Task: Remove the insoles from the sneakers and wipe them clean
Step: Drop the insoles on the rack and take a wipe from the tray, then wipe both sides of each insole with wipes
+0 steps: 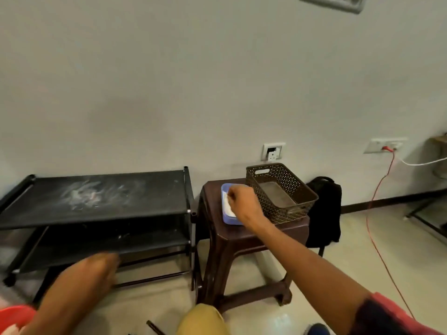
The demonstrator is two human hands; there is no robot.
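My right hand (243,204) reaches over a blue tray (229,221) on the brown plastic stool (242,238), its fingers pinched on a white cloth or wipe (227,206) lying in the tray. My left hand (101,264) is blurred, low in front of the black shoe rack (96,201); its fingers look curled and I cannot tell if it holds anything. No sneakers or insoles are clearly in view; a blue rounded shape (316,329) shows at the bottom edge.
A brown perforated basket (300,204) stands on the stool beside the tray. A black bag (325,213) leans against the wall behind. A red cable (377,213) runs down from a wall socket across the floor. A red object (14,315) sits at bottom left.
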